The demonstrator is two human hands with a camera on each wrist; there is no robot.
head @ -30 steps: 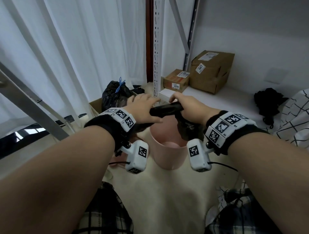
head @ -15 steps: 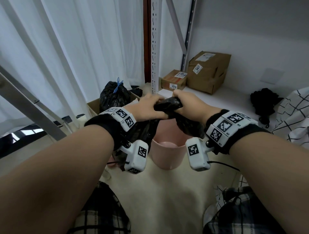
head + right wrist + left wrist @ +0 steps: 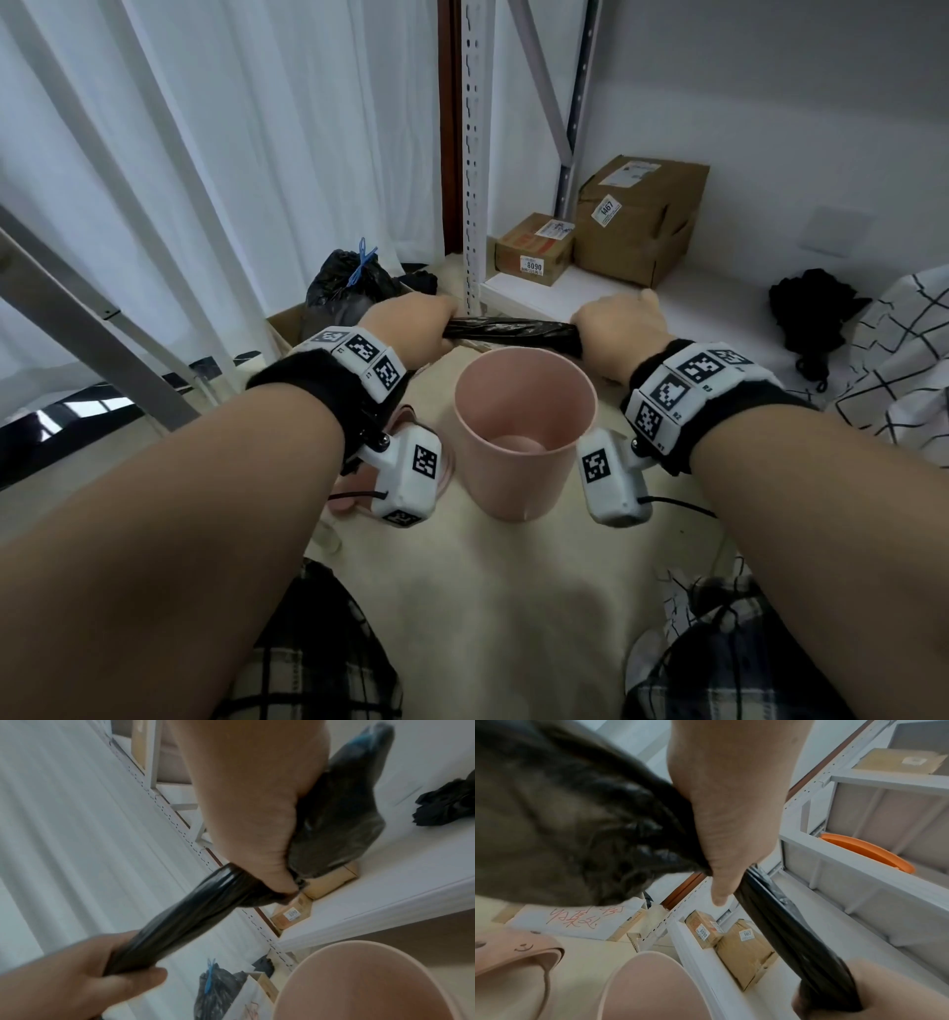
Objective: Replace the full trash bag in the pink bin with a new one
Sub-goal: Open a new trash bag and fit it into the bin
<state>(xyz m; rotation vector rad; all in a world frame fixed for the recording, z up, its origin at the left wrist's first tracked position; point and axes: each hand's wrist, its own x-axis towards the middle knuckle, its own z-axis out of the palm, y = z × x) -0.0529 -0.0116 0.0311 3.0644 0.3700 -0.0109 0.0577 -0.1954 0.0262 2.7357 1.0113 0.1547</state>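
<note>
Left hand [image 3: 411, 329] and right hand [image 3: 619, 329] each fist-grip an end of the bunched black plastic bag [image 3: 508, 331], stretched taut mid-frame above the empty round pink plastic bin [image 3: 524, 462].

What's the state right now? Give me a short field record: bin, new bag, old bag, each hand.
pink bin: upright on the floor, no liner in it
new black bag: bunched into a strand, stretched between both hands above the bin's far rim
left hand: grips the bag's left end
right hand: grips the bag's right end
tied black bag: tied with a blue tie, behind the left hand
</note>
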